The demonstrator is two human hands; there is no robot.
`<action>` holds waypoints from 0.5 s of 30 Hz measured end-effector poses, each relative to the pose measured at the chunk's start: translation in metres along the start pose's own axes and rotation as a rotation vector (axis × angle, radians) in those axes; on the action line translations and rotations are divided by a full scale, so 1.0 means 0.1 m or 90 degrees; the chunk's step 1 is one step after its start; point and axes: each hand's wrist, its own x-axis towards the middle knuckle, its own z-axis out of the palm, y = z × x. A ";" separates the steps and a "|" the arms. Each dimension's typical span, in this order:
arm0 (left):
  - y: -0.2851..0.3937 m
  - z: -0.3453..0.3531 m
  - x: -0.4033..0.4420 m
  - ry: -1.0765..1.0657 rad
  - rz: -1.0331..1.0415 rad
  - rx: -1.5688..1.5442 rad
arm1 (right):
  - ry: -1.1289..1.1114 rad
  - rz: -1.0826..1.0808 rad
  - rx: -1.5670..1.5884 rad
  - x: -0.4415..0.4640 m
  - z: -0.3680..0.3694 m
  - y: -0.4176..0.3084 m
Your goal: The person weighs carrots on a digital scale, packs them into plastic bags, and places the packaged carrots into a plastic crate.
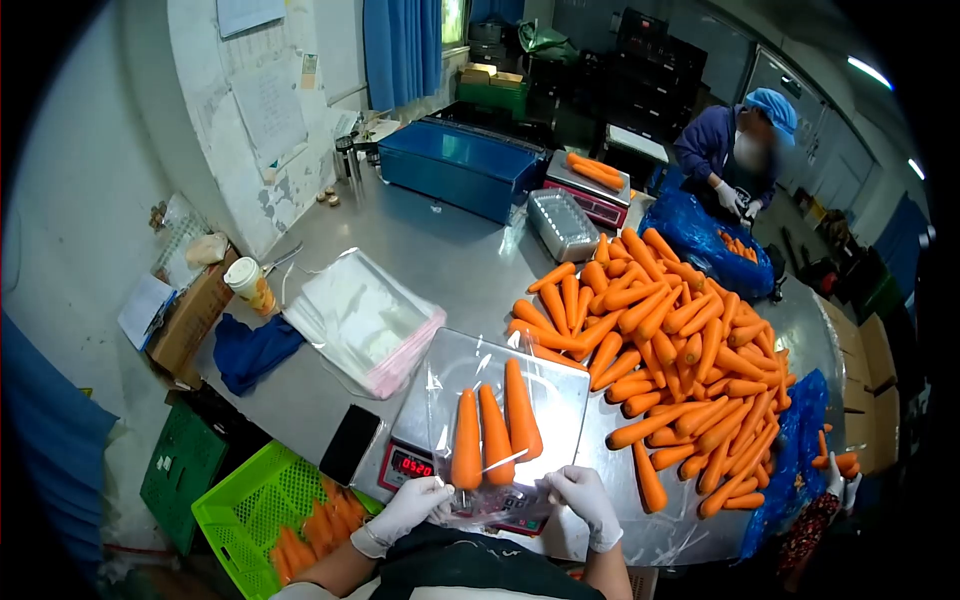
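Three carrots [495, 430] lie side by side in a clear plastic bag [445, 385] on the steel pan of a digital scale [567, 385], whose red display is lit. My left hand [412, 508], in a white glove, pinches the bag's near left edge just beside the display. The near right edge of the bag is gripped by my gloved right hand [588, 500], its fingers closed. A large heap of loose carrots [690, 370] spreads to the right of the scale. Left of it lies a stack of flat clear bags [365, 320].
A black phone [351, 444] lies left of the scale, above a green crate [235, 505] with bagged carrots. A blue bin [450, 165], plastic trays [563, 222] and a second scale [595, 185] stand farther back. Two co-workers handle carrots at the right.
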 end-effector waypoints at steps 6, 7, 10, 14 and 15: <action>0.40 -0.04 -0.15 -0.171 0.048 0.109 | -0.212 -0.017 0.085 -0.21 -0.17 -0.13; 0.54 -0.02 -0.09 -0.113 0.072 -0.008 | -0.162 -0.060 0.139 -0.09 -0.19 -0.11; 0.74 -0.18 0.25 0.019 0.226 -0.242 | 0.120 -0.215 0.340 0.14 -0.15 -0.23; 0.68 -0.30 0.23 0.051 0.166 -0.017 | 0.104 -0.219 0.426 0.26 -0.24 0.04; 0.60 -0.37 0.24 0.062 0.132 0.109 | 0.053 -0.222 0.441 0.22 -0.23 0.05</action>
